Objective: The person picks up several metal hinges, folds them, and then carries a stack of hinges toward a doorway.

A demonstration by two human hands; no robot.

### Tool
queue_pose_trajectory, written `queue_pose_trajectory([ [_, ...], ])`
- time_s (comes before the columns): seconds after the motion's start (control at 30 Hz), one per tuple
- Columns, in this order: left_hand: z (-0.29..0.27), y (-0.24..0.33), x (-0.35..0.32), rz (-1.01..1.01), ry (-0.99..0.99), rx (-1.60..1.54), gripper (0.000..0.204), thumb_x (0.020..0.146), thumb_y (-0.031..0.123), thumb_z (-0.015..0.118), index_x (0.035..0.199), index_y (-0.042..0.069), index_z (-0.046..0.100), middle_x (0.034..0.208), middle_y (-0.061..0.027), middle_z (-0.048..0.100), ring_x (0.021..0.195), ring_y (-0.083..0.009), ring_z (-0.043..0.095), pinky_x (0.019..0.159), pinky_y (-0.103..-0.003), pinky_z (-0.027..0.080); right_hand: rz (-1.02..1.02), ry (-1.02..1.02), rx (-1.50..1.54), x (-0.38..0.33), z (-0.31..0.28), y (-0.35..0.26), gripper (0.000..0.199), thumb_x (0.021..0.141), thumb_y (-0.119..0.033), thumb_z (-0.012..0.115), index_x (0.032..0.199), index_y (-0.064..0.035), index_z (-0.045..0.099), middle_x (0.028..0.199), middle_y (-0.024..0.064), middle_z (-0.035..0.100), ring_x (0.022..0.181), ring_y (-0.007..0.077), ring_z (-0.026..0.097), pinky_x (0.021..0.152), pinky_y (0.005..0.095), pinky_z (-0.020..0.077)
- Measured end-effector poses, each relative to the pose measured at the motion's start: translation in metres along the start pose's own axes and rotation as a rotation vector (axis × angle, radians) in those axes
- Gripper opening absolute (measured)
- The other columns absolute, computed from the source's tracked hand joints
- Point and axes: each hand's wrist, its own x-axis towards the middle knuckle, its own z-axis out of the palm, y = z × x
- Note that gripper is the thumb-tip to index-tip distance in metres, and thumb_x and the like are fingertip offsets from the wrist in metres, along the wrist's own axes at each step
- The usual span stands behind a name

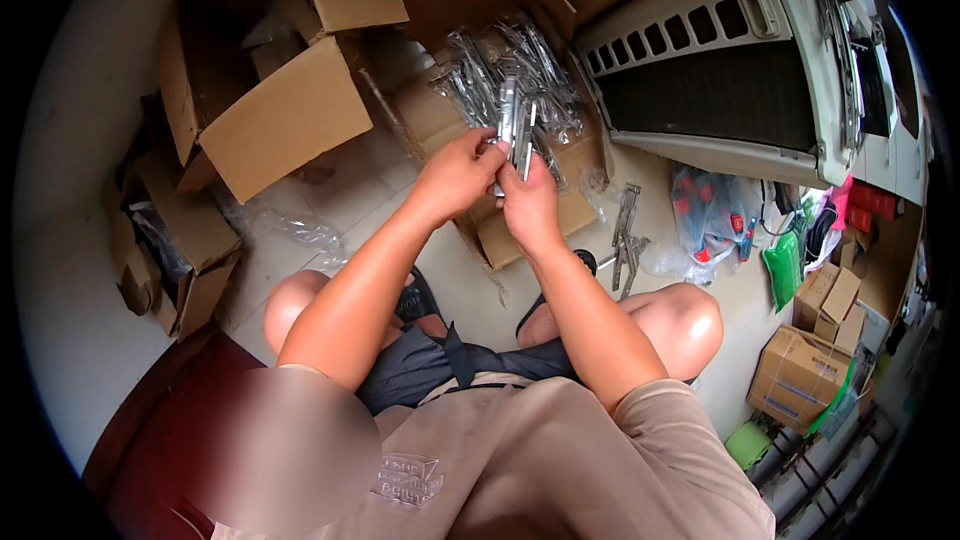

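Observation:
Both hands come together over an open cardboard box (pixel 520 238). My left hand (pixel 458 176) is closed, its fingers pinching a shiny, narrow metal strip (pixel 508 112) that points away from me. Close beside it, my right hand (pixel 531 202) grips a second slim metal strip (pixel 529 136), and the fingertips of the two hands nearly touch. The strips look like hinge or slide hardware; their exact kind is not clear. Under and beyond them, several similar metal pieces in clear plastic bags (pixel 545 65) lie in the box. The lower ends of the held strips are hidden by my fingers.
A larger open carton (pixel 285 130) stands at the left, with a smaller one (pixel 190 240) nearer. Loose jointed metal pieces (pixel 626 240) lie on the floor right of my foot. A grey slatted appliance (pixel 715 50), a plastic bag (pixel 712 215) and stacked boxes (pixel 800 375) line the right side.

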Motion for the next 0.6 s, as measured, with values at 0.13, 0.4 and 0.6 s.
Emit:
queue_pose_trajectory([
  [0.13, -0.004, 0.003, -0.002, -0.04, -0.02, -0.415, 0.035, 0.103, 0.019, 0.071, 0.126, -0.006, 0.065, 0.095, -0.0035, 0.071, 0.081, -0.0107, 0.062, 0.075, -0.032, 0.053, -0.008, -0.089, -0.033, -0.015, 0.009, -0.02, 0.02, 0.1, -0.015, 0.073, 0.116, -0.0028, 0.068, 0.091, 0.0016, 0.073, 0.074, 0.0102, 0.067, 0.063, 0.0287, 0.0519],
  [0.4, -0.002, -0.01, -0.004, 0.023, 0.056, -0.306, 0.016, 0.1, 0.011, 0.068, 0.109, -0.002, 0.069, 0.088, -0.0029, 0.071, 0.077, -0.0107, 0.061, 0.072, -0.032, 0.051, 0.049, -0.179, 0.141, -0.013, 0.005, -0.009, 0.019, 0.098, -0.009, 0.071, 0.116, -0.0055, 0.068, 0.096, -0.0008, 0.072, 0.079, 0.0075, 0.065, 0.064, 0.0262, 0.0521],
  [0.6, 0.002, -0.022, 0.0, 0.153, 0.098, -0.295, 0.016, 0.098, 0.008, 0.067, 0.108, -0.004, 0.066, 0.09, -0.0115, 0.076, 0.077, -0.018, 0.071, 0.073, -0.036, 0.057, 0.096, -0.255, 0.124, -0.016, -0.008, -0.022, 0.018, 0.1, -0.014, 0.071, 0.117, -0.0088, 0.065, 0.094, -0.0032, 0.07, 0.077, 0.0053, 0.065, 0.056, 0.0198, 0.0432],
])
